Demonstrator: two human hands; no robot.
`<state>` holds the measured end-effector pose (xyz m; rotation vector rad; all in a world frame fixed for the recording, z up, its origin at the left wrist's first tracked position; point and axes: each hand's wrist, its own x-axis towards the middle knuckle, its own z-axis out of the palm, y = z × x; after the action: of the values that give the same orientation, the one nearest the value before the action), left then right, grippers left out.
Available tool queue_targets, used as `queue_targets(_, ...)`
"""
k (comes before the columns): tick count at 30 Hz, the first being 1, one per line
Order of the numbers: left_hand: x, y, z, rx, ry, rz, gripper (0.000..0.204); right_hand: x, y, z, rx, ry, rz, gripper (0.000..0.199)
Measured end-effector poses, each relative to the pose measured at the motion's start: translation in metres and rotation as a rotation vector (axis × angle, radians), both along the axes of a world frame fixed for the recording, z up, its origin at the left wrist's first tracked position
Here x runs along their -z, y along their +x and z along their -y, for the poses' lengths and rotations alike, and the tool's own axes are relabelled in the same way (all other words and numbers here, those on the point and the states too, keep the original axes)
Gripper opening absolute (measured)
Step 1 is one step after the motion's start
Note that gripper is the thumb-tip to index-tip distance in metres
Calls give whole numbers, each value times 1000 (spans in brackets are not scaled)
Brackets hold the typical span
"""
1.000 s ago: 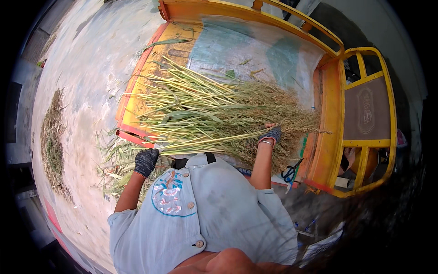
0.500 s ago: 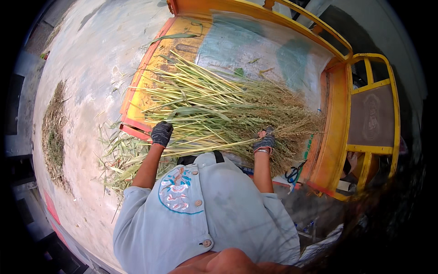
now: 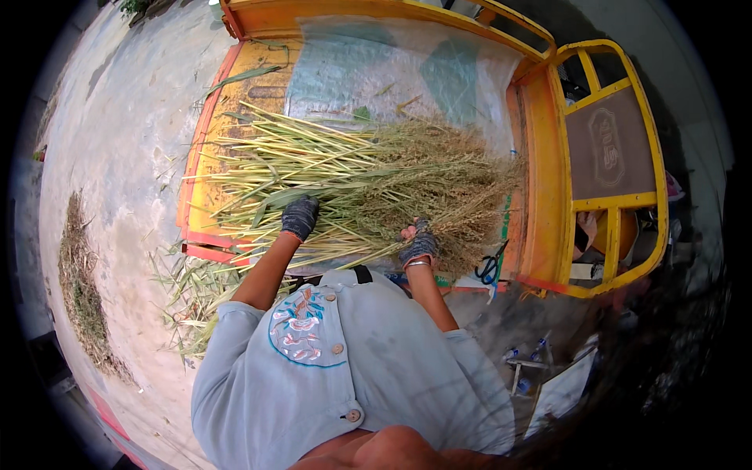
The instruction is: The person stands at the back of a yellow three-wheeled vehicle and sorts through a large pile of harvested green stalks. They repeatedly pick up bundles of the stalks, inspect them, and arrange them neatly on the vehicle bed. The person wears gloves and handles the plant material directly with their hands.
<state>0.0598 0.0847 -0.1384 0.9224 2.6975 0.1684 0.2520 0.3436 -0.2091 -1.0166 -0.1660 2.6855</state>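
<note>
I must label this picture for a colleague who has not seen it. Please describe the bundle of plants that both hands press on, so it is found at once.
Find the yellow-orange cart bed, partly covered by a clear plastic sheet. The bundle of stalks lies across it, under the gloved left hand and right hand. Its left end is pale green stems, its right end brownish and bushy, unlike the loose leaves on the ground.

My one view comes from a fisheye camera worn on the head, looking steeply down over the wearer's own light-blue shirt (image 3: 345, 376) at the bed of a yellow cart (image 3: 540, 196). I see both forearms enter from the lower edge, the left hand (image 3: 300, 217) and right hand (image 3: 419, 244) close below the lens on a bundle of cut stalks (image 3: 368, 180). Straight rails bend toward the dark circular rim, and pale concrete ground (image 3: 117, 172) curves away at the left
</note>
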Motion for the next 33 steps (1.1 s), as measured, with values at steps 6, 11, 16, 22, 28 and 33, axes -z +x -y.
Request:
queue_targets(6, -66, 15, 4, 150, 447, -108, 18, -93, -44, 43, 50, 26, 152, 20)
queue_targets(11, -93, 55, -14, 160, 527, 162, 22, -130, -57, 48, -81, 121, 143, 18)
queue_targets(16, -104, 81, -19, 72, 573, 193, 29, -116, -58, 41, -154, 234, 257, 12)
queue_targets(22, -84, 88, -18, -110, 628, 167, 28, -113, -57, 43, -209, 168, 297, 11)
queue_targets(28, -68, 87, -11, -243, 530, 208, 29, -119, -60, 47, -190, 181, 331, 10)
queue_targets(33, -72, 82, 20, -123, 502, 135, 31, -48, -61, -9, -279, 351, 640, 11)
